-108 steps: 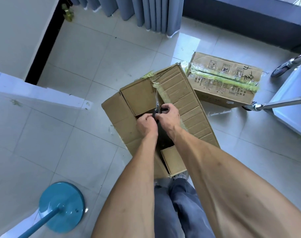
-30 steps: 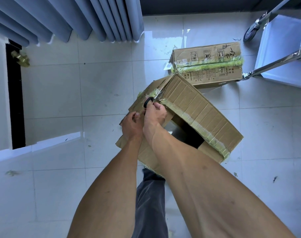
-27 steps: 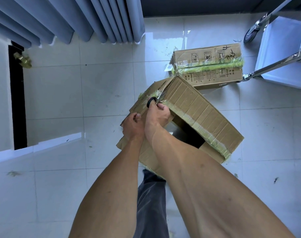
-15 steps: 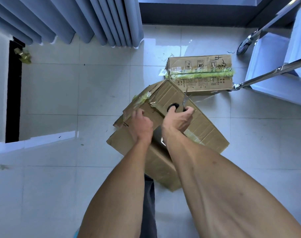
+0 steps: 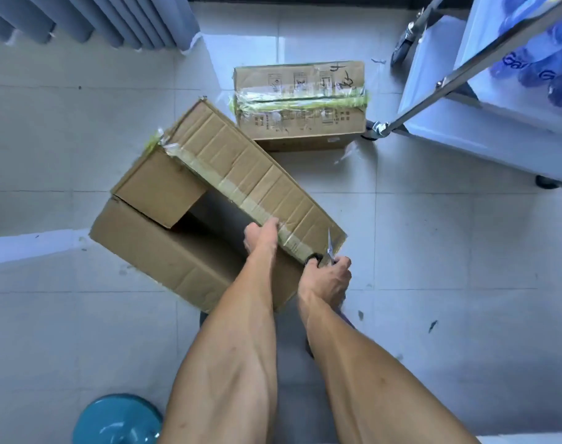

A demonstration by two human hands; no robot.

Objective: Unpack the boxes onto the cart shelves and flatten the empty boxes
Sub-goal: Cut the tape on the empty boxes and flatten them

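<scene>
An opened brown cardboard box (image 5: 164,251) stands on the tiled floor in front of me, dark inside, one long flap (image 5: 257,177) raised with tape along its edge. My left hand (image 5: 262,237) holds that taped flap edge near its right end. My right hand (image 5: 326,278) grips black-handled scissors (image 5: 324,256), blades pointing up at the flap's near right corner. A second box (image 5: 300,104), sealed with clear and green tape, sits behind it. The cart (image 5: 484,123) is at the right with blue bottles (image 5: 542,72) on a shelf.
Grey curtains (image 5: 113,20) hang at the top left. A teal round base (image 5: 118,419) sits on the floor at the bottom left. Cart wheels (image 5: 404,48) and a metal leg (image 5: 459,75) stand close to the sealed box. My trouser legs show beneath my arms.
The open box has turned and dropped lower in view. My right hand carried the scissors from the flap's far corner to its near right corner. My left hand shifted onto the taped flap edge.
</scene>
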